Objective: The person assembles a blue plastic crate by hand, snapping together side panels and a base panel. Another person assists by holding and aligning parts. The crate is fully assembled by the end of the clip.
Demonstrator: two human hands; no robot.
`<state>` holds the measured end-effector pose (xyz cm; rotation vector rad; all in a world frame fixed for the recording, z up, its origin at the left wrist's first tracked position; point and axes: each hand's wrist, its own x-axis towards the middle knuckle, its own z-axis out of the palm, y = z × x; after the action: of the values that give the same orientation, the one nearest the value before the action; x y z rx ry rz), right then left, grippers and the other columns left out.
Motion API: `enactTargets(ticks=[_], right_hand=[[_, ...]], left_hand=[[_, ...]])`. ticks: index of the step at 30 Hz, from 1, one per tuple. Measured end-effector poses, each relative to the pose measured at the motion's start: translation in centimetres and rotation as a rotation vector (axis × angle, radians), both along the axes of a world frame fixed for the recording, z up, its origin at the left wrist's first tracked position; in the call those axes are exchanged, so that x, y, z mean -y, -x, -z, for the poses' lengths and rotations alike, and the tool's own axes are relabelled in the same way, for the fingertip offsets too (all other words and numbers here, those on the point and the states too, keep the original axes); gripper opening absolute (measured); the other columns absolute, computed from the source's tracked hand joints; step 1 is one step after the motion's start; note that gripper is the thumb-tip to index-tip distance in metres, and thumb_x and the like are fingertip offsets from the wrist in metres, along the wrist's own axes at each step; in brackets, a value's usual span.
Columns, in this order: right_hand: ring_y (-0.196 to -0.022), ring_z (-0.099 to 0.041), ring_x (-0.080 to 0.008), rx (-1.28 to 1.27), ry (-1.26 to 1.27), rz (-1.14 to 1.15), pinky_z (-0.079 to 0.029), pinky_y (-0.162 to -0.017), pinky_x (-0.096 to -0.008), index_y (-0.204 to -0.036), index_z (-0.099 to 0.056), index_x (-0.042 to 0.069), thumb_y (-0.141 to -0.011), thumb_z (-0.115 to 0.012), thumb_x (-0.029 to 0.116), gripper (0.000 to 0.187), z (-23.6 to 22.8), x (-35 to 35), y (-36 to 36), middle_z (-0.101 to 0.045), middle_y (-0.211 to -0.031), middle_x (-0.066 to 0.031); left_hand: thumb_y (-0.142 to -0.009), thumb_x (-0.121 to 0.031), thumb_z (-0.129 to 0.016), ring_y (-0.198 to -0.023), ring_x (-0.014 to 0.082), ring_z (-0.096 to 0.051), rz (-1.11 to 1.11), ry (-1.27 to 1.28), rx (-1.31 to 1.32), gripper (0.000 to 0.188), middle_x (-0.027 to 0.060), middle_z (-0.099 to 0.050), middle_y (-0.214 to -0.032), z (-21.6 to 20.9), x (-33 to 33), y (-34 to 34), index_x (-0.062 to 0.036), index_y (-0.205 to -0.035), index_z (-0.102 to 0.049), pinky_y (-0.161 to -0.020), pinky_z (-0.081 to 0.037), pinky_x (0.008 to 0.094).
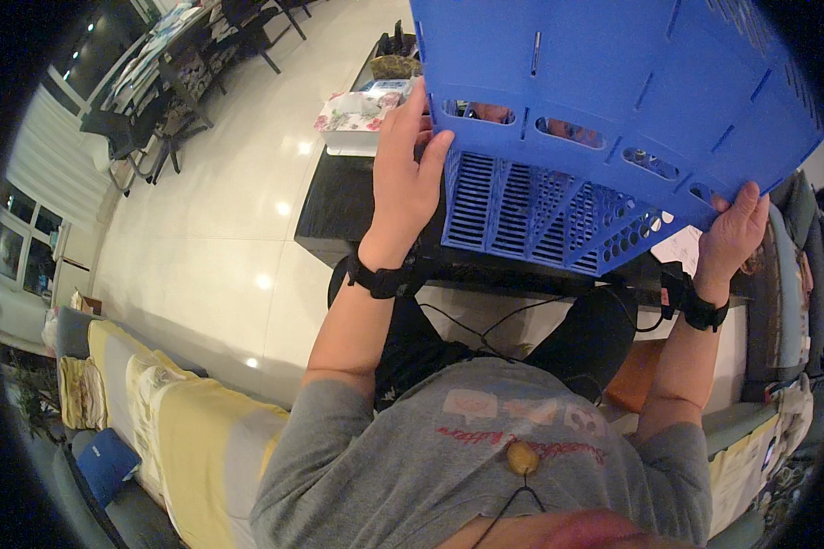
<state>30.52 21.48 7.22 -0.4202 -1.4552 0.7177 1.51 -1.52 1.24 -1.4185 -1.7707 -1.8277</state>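
A large blue plastic file rack (604, 73) fills the upper right, over the black table (339, 197). Its tall panel has oval cut-outs along the lower edge, and below that shows a slotted, perforated section with several dividers. My left hand (407, 174) grips the panel's left edge, thumb in front and fingers partly hidden behind. At the lower right corner, my right hand (740, 233) holds the rack with its thumb on the edge; its other fingers are mostly out of sight. Both wrists wear black bands.
A flowered tissue box (352, 137) stands on the table left of the rack, with a brown basket (395, 66) behind it. A black cable (485, 331) runs across my lap. Sofas with yellow-grey covers (206, 439) flank me; chairs and a desk stand far left.
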Motion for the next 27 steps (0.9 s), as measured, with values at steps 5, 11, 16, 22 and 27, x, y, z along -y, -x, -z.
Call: enactTargets(ticks=[5,11,16,22,27], right_hand=[[-0.064,-0.05,-0.0078,-0.013,0.057,0.073,-0.042,-0.051,-0.0216,-0.1,-0.054,0.007,-0.103,-0.052,0.03,0.024,0.1,1.8,-0.2,-0.054,-0.082,0.0004],[-0.061,-0.053,-0.0097,-0.081,0.227,0.024,-0.049,-0.048,-0.0238,-0.107,-0.054,0.004,-0.101,-0.057,0.024,0.021,1.1,9.2,2.5,-0.056,-0.082,-0.0017],[-0.068,-0.063,-0.0228,0.145,-0.094,-0.255,-0.051,-0.06,-0.0381,-0.101,-0.06,0.004,-0.092,-0.068,0.033,0.032,2.0,14.8,6.1,-0.06,-0.076,-0.009],[-0.078,-0.065,-0.0212,0.094,-0.302,-0.484,-0.054,-0.072,-0.0343,-0.109,-0.063,0.001,-0.102,-0.049,0.038,0.04,0.7,11.0,3.2,-0.068,-0.094,-0.0115],[-0.073,-0.061,-0.0158,0.087,0.326,0.123,-0.05,-0.067,-0.0278,-0.121,-0.058,0.001,-0.099,-0.053,0.021,0.03,6.6,-6.8,-2.6,-0.067,-0.089,-0.0088]], left_hand=[[-0.089,-0.02,-0.07,-0.131,0.0372,-0.039,-0.428,-0.051,-0.34,0.071,0.0233,-0.037,-0.144,1.4,1.1,-3.6,0.0032,-0.147,-0.035,-0.109,-0.032,0.0443],[-0.083,-0.02,-0.077,-0.138,0.0463,-0.027,-0.189,-0.106,-0.336,0.084,0.0293,-0.022,-0.151,4.0,0.9,-9.4,-0.0068,-0.15,-0.029,-0.112,-0.026,0.0579],[-0.084,-0.033,-0.075,-0.145,0.0509,-0.011,-0.505,-0.185,-0.72,0.089,0.03,-0.006,-0.158,5.6,-0.4,-4.6,-0.0267,-0.154,-0.02,-0.113,-0.014,0.0658],[-0.104,-0.015,-0.048,-0.125,0.0344,-0.051,-0.772,-0.264,-0.298,0.036,0.0242,-0.051,-0.136,2.8,3.9,2.5,0.0061,-0.133,-0.049,-0.105,-0.04,0.0418],[-0.099,-0.005,-0.051,-0.111,0.032,-0.057,-1.074,-0.153,-0.437,0.03,0.0188,-0.058,-0.129,-0.9,6.9,1.4,0.0054,-0.127,-0.052,-0.1,-0.043,0.0418]])
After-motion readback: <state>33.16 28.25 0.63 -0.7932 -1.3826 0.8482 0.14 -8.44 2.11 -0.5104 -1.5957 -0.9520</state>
